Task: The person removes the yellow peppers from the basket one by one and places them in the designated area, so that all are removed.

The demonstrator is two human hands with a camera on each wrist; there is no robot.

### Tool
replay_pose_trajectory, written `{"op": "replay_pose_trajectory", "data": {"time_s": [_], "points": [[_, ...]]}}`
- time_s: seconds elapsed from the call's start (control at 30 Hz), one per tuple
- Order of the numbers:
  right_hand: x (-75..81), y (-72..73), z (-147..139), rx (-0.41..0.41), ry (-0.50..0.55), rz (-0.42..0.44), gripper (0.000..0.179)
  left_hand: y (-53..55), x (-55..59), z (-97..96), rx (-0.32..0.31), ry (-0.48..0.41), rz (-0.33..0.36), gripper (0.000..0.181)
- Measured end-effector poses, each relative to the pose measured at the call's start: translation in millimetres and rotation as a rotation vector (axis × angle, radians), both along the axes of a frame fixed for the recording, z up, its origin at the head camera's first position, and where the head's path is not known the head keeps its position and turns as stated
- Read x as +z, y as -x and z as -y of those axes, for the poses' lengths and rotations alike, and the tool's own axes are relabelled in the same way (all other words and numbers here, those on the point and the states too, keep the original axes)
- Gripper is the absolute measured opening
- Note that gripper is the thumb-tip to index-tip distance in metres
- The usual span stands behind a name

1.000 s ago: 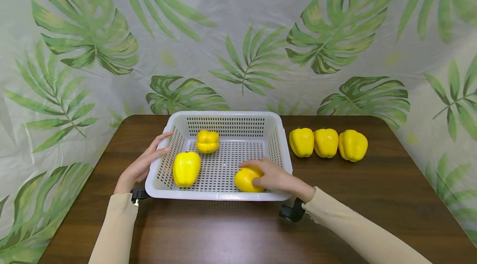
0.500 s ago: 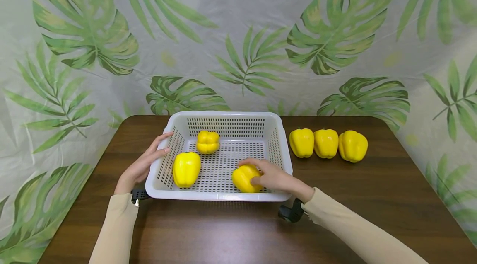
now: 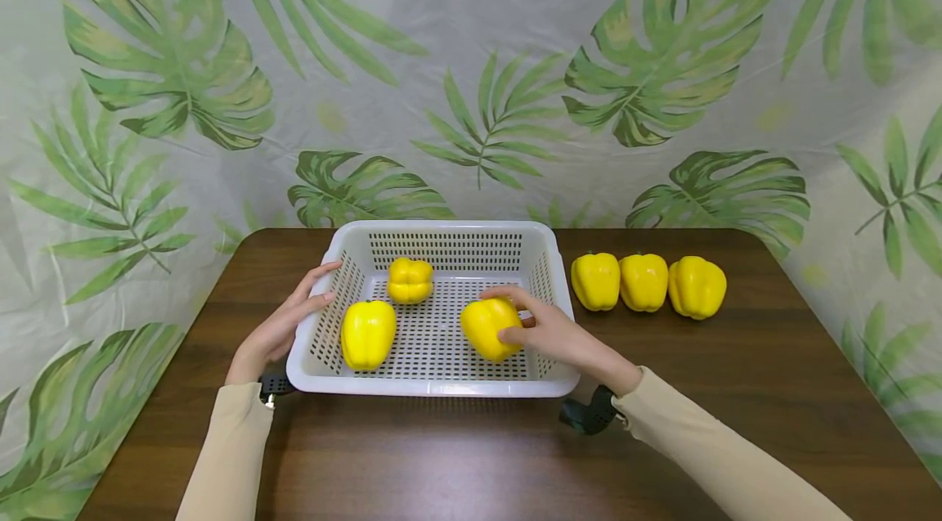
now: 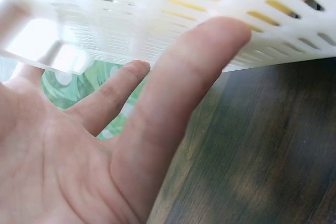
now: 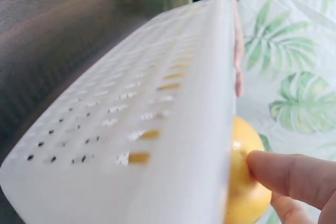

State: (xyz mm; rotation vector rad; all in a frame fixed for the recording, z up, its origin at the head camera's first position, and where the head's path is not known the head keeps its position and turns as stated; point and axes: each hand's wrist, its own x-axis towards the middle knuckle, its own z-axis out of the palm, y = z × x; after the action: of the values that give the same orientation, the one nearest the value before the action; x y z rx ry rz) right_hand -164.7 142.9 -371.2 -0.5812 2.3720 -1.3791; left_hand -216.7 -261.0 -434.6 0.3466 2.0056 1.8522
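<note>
My right hand (image 3: 548, 331) grips a yellow bell pepper (image 3: 489, 329) inside the right part of a white perforated plastic basket (image 3: 434, 388). The pepper is tilted, its stem end toward the upper left. In the right wrist view, fingertips press the pepper (image 5: 247, 177), and the basket wall hides part of it. Two other yellow peppers lie in the basket: a bigger one (image 3: 368, 335) at the front left and another (image 3: 410, 281) behind it. My left hand (image 3: 283, 321) rests against the basket's left side. The left wrist view shows its thumb (image 4: 173, 93) touching the slotted outer wall.
Three yellow peppers (image 3: 644, 283) stand in a row on the dark wooden table (image 3: 412, 455), right of the basket. A leaf-patterned cloth (image 3: 500, 79) hangs behind the table. Black wrist cameras (image 3: 589, 410) are strapped to both wrists.
The gripped pepper has risen off the basket floor and turned, its stem end now up to the left. My right hand moved up and slightly right with it. My left hand stayed put.
</note>
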Motion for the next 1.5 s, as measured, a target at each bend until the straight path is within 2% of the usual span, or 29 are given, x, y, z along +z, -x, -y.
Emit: {"op": "replay_pose_trajectory", "data": {"time_s": [0.2, 0.47, 0.97, 1.17, 1.5], "points": [[4.9, 0.2, -8, -0.003, 0.025, -0.007, 0.05, -0.3, 0.2, 0.2, 0.002, 0.002, 0.001, 0.056], [11.5, -0.9, -16, -0.026, 0.087, 0.044, 0.05, 0.1, 0.6, -0.5, 0.003, -0.001, 0.006, 0.057], [22.3, -2.3, -42, -0.107, 0.135, 0.065, 0.052, 0.0, -0.4, -0.3, 0.004, -0.014, 0.003, 0.055], [25.2, -2.4, -55, -0.166, 0.148, 0.054, 0.052, 0.2, -0.5, -0.1, 0.004, -0.012, -0.002, 0.055], [23.1, -4.3, -76, -0.206, 0.146, -0.009, 0.051, 0.4, -1.4, -0.3, 0.006, -0.004, 0.001, 0.056]]}}
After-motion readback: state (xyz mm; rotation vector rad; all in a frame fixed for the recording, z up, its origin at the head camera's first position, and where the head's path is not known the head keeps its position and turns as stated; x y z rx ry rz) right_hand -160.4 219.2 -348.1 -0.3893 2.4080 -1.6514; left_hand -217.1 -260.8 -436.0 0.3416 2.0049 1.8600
